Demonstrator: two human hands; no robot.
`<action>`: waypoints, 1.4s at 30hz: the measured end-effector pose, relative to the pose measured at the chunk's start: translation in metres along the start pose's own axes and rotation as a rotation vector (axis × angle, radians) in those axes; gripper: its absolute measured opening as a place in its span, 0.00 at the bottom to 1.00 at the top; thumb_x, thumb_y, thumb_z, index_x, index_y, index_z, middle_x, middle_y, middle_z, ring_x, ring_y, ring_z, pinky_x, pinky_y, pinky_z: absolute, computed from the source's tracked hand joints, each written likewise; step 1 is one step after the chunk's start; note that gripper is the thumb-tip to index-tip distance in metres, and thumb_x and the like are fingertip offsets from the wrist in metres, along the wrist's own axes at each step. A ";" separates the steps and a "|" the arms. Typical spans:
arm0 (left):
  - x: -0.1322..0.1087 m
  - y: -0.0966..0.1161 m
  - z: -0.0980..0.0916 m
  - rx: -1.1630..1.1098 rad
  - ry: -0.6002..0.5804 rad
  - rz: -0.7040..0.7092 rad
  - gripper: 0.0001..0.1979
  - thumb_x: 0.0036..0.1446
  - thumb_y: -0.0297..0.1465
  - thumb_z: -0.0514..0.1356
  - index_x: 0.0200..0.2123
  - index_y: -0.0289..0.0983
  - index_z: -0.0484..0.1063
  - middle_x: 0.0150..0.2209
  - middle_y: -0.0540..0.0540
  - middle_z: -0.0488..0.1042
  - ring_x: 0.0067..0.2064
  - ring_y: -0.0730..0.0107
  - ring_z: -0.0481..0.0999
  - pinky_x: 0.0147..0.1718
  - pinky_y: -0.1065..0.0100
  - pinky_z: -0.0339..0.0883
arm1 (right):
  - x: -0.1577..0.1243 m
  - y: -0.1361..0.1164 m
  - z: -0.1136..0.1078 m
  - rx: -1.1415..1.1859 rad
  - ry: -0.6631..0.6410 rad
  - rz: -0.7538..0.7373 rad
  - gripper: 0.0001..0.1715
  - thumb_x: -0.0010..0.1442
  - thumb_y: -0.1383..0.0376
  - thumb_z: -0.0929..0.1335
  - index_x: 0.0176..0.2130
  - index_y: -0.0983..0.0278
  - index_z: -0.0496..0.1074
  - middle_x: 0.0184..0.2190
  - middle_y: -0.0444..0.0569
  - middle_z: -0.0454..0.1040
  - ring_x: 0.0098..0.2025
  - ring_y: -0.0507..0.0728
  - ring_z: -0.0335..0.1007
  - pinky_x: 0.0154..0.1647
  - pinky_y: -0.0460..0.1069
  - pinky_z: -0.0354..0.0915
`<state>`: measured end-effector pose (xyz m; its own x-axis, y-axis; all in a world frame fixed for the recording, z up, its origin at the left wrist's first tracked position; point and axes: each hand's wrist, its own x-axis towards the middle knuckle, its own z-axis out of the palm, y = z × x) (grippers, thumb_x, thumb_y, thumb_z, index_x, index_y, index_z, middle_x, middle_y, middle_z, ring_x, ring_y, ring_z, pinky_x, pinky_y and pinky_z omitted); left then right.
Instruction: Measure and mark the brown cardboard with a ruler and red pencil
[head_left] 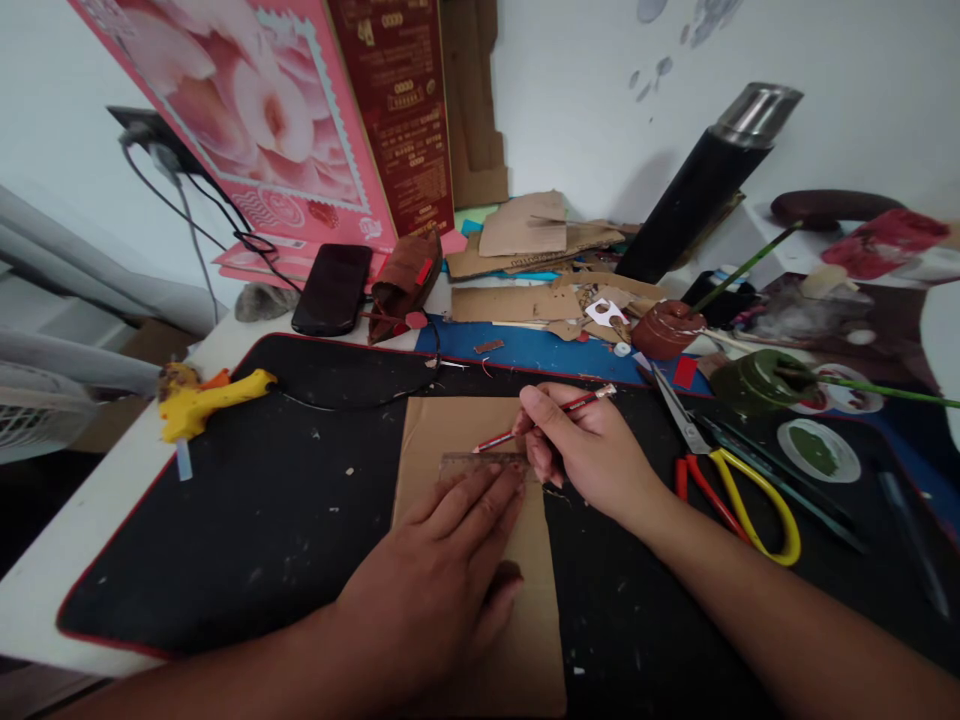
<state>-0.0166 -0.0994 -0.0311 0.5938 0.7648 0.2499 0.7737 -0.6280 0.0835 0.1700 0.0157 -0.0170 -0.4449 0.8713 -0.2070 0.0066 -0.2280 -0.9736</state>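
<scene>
A sheet of brown cardboard (442,425) lies on the black desk mat in front of me. Across its upper part rests a clear ruler (465,460). My left hand (450,560) is laid flat over the ruler and cardboard, fingers stretched out, pressing down and covering much of the ruler. Above the ruler's right end, my right hand (577,445) grips a red and black pencil (495,440). The pencil slants down to the left, with its tip close to the ruler's upper edge; I cannot tell whether it touches the cardboard.
A yellow glue gun (214,400) lies at the left. Scissors (739,480) with red and yellow handles lie right, near paint jars (761,380) and a lid of green paint (817,450). Behind stand a phone (332,290), cardboard scraps (517,300), a black thermos (697,195) and a pink box (262,130).
</scene>
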 end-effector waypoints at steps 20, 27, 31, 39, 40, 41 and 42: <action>0.001 0.000 -0.002 0.009 -0.001 0.000 0.29 0.79 0.44 0.48 0.70 0.31 0.66 0.70 0.43 0.71 0.70 0.56 0.66 0.69 0.58 0.57 | 0.000 -0.001 0.000 0.003 0.004 0.002 0.30 0.68 0.39 0.71 0.32 0.61 0.74 0.16 0.39 0.68 0.16 0.49 0.61 0.16 0.45 0.57; 0.000 0.000 -0.001 0.017 -0.012 0.003 0.29 0.79 0.45 0.49 0.70 0.31 0.67 0.71 0.42 0.70 0.71 0.55 0.65 0.69 0.57 0.57 | 0.000 0.000 0.000 -0.008 0.002 -0.007 0.30 0.69 0.40 0.70 0.31 0.61 0.73 0.15 0.39 0.68 0.16 0.49 0.60 0.16 0.45 0.56; 0.000 0.000 0.000 0.020 -0.021 0.003 0.30 0.78 0.45 0.50 0.71 0.31 0.66 0.71 0.42 0.70 0.72 0.55 0.64 0.69 0.57 0.58 | 0.000 0.001 0.000 -0.007 0.001 0.001 0.29 0.69 0.40 0.70 0.32 0.61 0.73 0.15 0.39 0.68 0.16 0.49 0.60 0.16 0.45 0.56; -0.001 0.000 0.000 -0.013 -0.043 -0.006 0.31 0.78 0.44 0.51 0.73 0.31 0.63 0.72 0.40 0.68 0.72 0.53 0.63 0.69 0.56 0.60 | 0.001 -0.001 0.000 0.015 0.001 0.009 0.30 0.67 0.39 0.71 0.31 0.61 0.73 0.15 0.39 0.68 0.16 0.49 0.60 0.16 0.44 0.56; -0.001 0.000 0.001 -0.015 -0.048 -0.008 0.31 0.77 0.44 0.52 0.73 0.31 0.63 0.72 0.40 0.68 0.73 0.54 0.63 0.69 0.56 0.60 | 0.001 -0.001 0.000 0.018 0.002 0.011 0.30 0.67 0.38 0.71 0.31 0.61 0.73 0.15 0.39 0.68 0.16 0.49 0.60 0.16 0.44 0.57; -0.002 0.000 0.001 -0.017 -0.049 -0.011 0.31 0.77 0.44 0.52 0.73 0.31 0.62 0.72 0.41 0.68 0.73 0.54 0.63 0.69 0.56 0.60 | 0.001 -0.001 0.000 0.018 0.002 0.011 0.30 0.66 0.38 0.71 0.31 0.61 0.73 0.15 0.39 0.68 0.16 0.49 0.60 0.16 0.44 0.57; -0.002 0.000 0.001 -0.019 -0.048 -0.014 0.31 0.77 0.44 0.52 0.74 0.31 0.62 0.72 0.41 0.68 0.73 0.54 0.63 0.69 0.56 0.60 | 0.001 -0.001 0.000 0.017 0.001 0.010 0.30 0.66 0.38 0.71 0.31 0.61 0.73 0.15 0.39 0.68 0.16 0.49 0.60 0.16 0.44 0.57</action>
<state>-0.0172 -0.1005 -0.0329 0.5933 0.7792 0.2020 0.7779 -0.6195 0.1050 0.1698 0.0165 -0.0166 -0.4437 0.8696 -0.2165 -0.0042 -0.2436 -0.9699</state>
